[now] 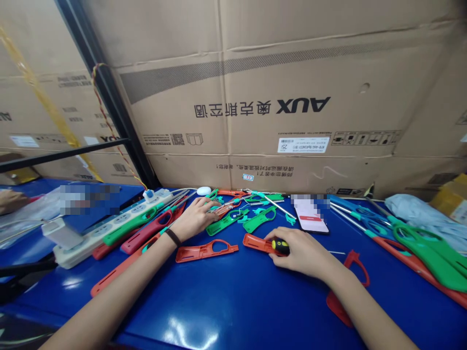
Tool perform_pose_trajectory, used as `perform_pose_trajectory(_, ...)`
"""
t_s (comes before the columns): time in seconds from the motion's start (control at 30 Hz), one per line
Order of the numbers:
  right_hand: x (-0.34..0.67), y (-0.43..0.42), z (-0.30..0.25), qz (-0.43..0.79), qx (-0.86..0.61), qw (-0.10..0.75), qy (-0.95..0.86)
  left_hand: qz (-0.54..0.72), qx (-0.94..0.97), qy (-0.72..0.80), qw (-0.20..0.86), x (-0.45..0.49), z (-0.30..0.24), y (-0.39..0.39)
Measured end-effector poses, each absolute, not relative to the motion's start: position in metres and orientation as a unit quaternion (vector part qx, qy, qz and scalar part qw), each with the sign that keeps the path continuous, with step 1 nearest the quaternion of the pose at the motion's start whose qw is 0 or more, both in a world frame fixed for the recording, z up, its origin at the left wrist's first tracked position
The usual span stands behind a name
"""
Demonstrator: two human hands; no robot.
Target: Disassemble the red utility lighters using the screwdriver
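My right hand (297,250) is closed around a screwdriver (280,246) with a black and yellow handle; its thin shaft points right. The same fingers touch an orange half-shell of a long lighter handle (255,242) lying on the table. My left hand (195,216) reaches over a heap of small lighter parts, fingers stretched out and partly apart. Green half-shells (260,219) and thin metal tubes (279,206) lie around its fingertips. Between the hands rests another orange half-shell (206,250) with a trigger loop. A red shell (341,301) is partly hidden by my right forearm.
A white power strip (109,228) and several long lighters (136,221) stand left. A phone (310,215) lies behind my right hand. More lighters (426,248) sit right. A large cardboard box (255,73) closes off the blue table's (211,311) back. Someone's hand (12,200) shows far left.
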State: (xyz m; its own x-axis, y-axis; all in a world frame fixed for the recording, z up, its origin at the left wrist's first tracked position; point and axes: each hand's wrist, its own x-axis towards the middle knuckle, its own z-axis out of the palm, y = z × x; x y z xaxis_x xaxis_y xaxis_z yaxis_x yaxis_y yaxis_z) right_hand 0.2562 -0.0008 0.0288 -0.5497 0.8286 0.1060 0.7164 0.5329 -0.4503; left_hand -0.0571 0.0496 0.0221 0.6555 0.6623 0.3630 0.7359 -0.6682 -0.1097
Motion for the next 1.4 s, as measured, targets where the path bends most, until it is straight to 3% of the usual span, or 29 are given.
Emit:
perform_pose_trajectory(0.13,0.257,0.0,0.027,0.181,-0.446,0.164,-0.861,-0.25,-0.873,-0.418,0.026,-0.055,0.018,0.05)
perform_pose_trajectory(0.33,0.259,0.002,0.025,0.187,-0.448,0.167,-0.858,-0.384,-0.785,-0.484,-0.037,-0.06,0.02,0.056)
perform_pose_trajectory(0.5,0.26,0.003,0.026,0.183,-0.452,0.163,-0.858,-0.444,-0.732,-0.502,-0.125,-0.069,0.04,0.048)
perform_pose_trajectory(0.63,0.267,0.005,0.031,0.159,-0.486,0.147,-0.846,-0.406,-0.786,-0.413,-0.217,-0.061,0.062,0.019)
perform_pose_trajectory(0.77,0.282,0.012,0.032,0.136,-0.559,0.121,-0.809,-0.236,-0.884,-0.302,-0.268,-0.039,0.068,-0.003)
perform_pose_trajectory(0.9,0.292,0.019,0.029,0.145,-0.563,0.127,-0.803,-0.13,-0.917,-0.274,-0.259,-0.024,0.055,-0.003)
perform_pose_trajectory(1.1,0.29,0.019,0.026,0.151,-0.533,0.144,-0.82,-0.19,-0.899,-0.323,-0.224,-0.005,0.039,-0.012)
perform_pose_trajectory(1.4,0.283,0.011,0.032,0.195,-0.501,0.136,-0.832,-0.167,-0.925,-0.319,-0.118,0.013,0.028,-0.023)
